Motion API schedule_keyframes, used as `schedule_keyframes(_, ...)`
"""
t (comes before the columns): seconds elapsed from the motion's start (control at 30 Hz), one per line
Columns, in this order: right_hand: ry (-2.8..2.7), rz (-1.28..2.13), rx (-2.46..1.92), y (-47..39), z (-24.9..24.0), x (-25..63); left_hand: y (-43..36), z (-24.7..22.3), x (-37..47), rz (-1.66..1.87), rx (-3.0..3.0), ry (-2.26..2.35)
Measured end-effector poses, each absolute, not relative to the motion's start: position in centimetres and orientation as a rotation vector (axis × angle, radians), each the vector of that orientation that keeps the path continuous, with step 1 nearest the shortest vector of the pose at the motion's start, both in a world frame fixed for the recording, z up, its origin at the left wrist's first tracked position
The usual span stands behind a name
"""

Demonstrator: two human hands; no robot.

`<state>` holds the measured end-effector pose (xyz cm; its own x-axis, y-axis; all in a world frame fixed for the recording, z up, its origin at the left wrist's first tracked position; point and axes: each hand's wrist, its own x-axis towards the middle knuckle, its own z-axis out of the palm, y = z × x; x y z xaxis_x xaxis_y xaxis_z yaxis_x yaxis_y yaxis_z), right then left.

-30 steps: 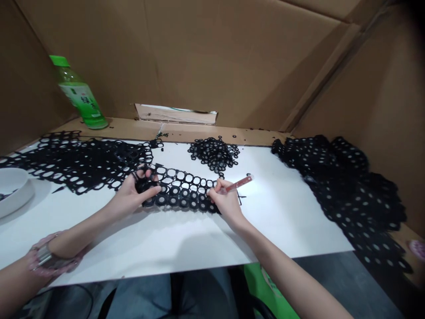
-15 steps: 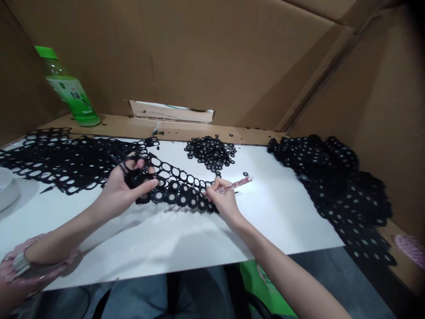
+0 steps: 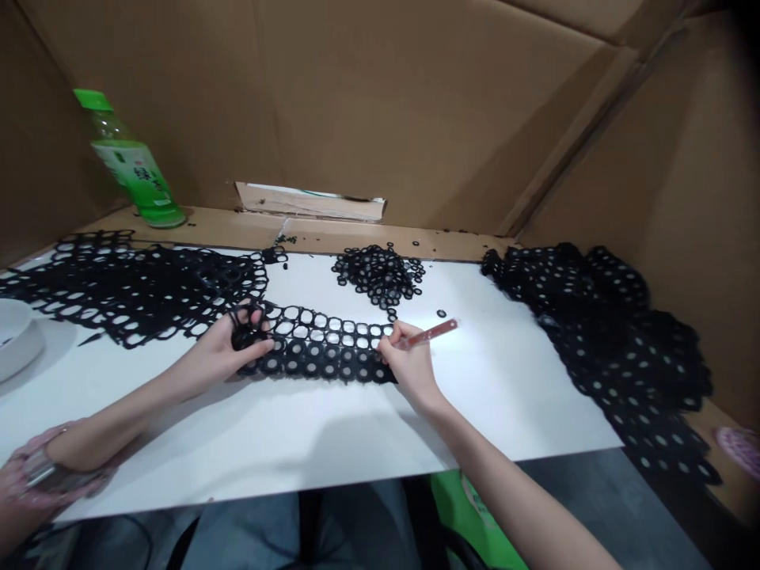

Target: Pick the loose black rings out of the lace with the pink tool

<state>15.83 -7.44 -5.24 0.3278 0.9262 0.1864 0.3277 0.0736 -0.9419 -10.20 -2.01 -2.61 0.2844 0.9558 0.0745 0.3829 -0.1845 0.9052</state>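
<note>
A black rubber strip (image 3: 324,348) punched with rows of rings lies across the middle of the white board (image 3: 332,431). My left hand (image 3: 229,348) grips its bunched left end between thumb and fingers. My right hand (image 3: 409,360) presses on the strip's right end and holds a thin red pen-like tool (image 3: 432,332), whose tip points to the right. A heap of loose black rings (image 3: 380,273) sits just beyond the strip.
A large black punched sheet (image 3: 131,281) spreads at the left, another pile (image 3: 611,332) at the right. A green bottle (image 3: 134,166) stands at the back left. A white bowl (image 3: 15,336) is at the left edge. Cardboard walls (image 3: 416,103) enclose the bench.
My left hand has lowered the strip's raised left end back onto the board. The strip now lies flatter. My right hand stays on its right end with the tool.
</note>
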Motion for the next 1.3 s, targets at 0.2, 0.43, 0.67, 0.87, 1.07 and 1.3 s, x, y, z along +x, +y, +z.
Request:
schedule_keyframes(0.2, -1.231, 0.687, -1.482, -7.4, -5.2, 15.6, -2.2, -2.3, -9.9, 0.917, 1.634, 1.211)
schedule_keyframes(0.43, -1.273, 0.694, -1.441, -7.6, -5.0, 15.4, -2.5, -1.2, -9.5, 0.993, 1.522, 1.225)
schedule_keyframes(0.67, -1.366, 0.618, -1.469, -7.4, -5.1, 15.3, -3.0, 0.8, -8.3, 1.196, 1.531, 1.082)
schedule_keyframes(0.87, -1.323, 0.642, -1.465, -7.3, -5.1, 15.4, -3.1, 1.7, -8.0, 1.255, 1.559, 1.067)
schedule_keyframes(1.07, -0.904, 0.938, -1.251, -6.9, -5.1, 16.3, -1.4, -0.7, -9.7, 0.835, 1.821, 1.282)
schedule_keyframes(1.3, -0.657, 1.046, -1.083, -7.3, -4.7, 16.4, -1.7, -0.6, -12.9, 0.056, 2.332, 1.589)
